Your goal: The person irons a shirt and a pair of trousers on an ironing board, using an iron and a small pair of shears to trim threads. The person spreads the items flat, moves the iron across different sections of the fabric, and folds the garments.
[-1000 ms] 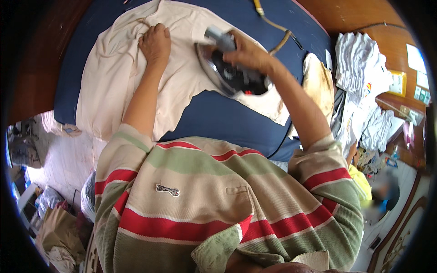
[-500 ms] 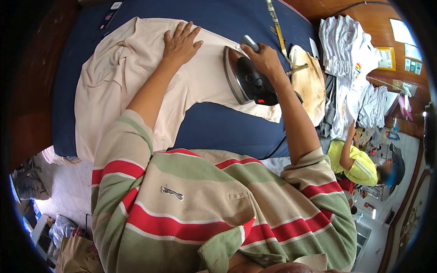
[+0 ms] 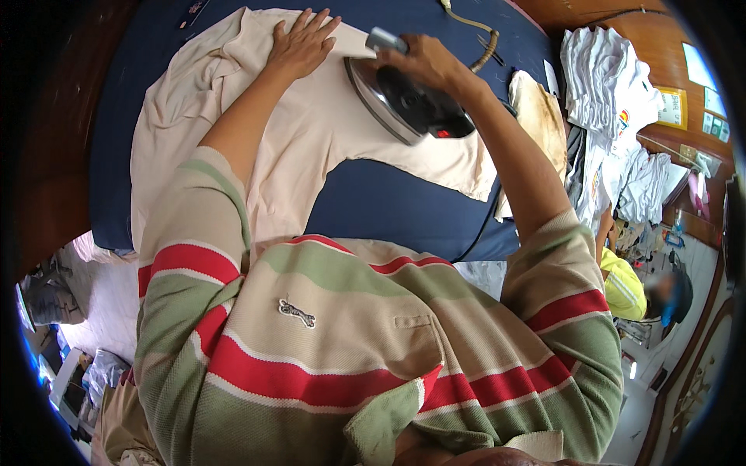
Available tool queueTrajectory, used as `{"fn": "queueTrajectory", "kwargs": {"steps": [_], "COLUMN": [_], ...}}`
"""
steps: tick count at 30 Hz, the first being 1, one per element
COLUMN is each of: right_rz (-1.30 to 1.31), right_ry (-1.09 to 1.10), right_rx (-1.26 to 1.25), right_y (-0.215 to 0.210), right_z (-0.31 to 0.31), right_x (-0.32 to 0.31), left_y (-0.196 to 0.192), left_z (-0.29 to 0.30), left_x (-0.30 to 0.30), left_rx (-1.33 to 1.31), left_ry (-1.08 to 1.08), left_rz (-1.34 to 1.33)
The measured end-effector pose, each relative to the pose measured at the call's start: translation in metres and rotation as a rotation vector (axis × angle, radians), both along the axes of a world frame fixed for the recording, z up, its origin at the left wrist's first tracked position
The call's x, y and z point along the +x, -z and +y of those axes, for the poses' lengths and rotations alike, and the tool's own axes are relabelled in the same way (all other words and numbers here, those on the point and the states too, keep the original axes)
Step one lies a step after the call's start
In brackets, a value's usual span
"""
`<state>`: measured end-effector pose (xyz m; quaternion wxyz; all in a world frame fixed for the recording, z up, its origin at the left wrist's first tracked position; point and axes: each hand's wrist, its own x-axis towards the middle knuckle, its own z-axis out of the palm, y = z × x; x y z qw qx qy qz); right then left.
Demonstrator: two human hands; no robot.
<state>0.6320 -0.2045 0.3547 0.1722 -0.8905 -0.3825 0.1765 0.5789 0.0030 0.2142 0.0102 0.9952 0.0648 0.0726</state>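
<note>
A pale cream garment (image 3: 225, 116) lies spread over a dark blue padded ironing surface (image 3: 388, 194), one sleeve stretched out to the right. My left hand (image 3: 301, 45) presses flat on it near the far edge, fingers spread. My right hand (image 3: 423, 60) is wrapped round the grey handle of a black clothes iron (image 3: 412, 101). The iron is on or just over the sleeve, its pointed end toward the far left; I cannot tell whether its soleplate touches the cloth. A small red light glows on its heel.
A scorched beige cloth pad (image 3: 542, 124) lies right of the sleeve. The iron's cord (image 3: 488, 54) curves behind my right hand. White shirts (image 3: 602, 85) are stacked at the far right. Beyond them is a person in a yellow top (image 3: 622, 287). Bags (image 3: 105, 373) stand at lower left.
My right hand has moved the iron left along the sleeve, toward my left hand. The left hand stays flat on the cloth. The co-worker's yellow top is now more hidden by my right sleeve.
</note>
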Motion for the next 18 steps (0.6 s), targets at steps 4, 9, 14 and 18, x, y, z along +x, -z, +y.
{"fn": "queueTrajectory", "kwargs": {"steps": [4, 9, 14, 18], "right_rz": [0.042, 0.074, 0.151, 0.047], "right_ry": [-0.105, 0.03, -0.046, -0.194], "right_rx": [-0.109, -0.221, -0.324, -0.273], "right_y": [-0.013, -0.02, -0.028, -0.023], "right_z": [-0.038, -0.106, -0.142, -0.134], "right_x": [-0.052, -0.066, -0.079, -0.081], "left_y": [0.011, -0.028, -0.044, -0.029], "left_z": [0.007, -0.031, -0.074, -0.049], "left_x": [-0.004, -0.042, -0.15, -0.161], "left_rx": [0.017, -0.069, -0.295, -0.365], "left_ry": [-0.023, 0.276, 0.699, 0.615], "left_rz": [-0.072, -0.275, -0.105, -0.056]}}
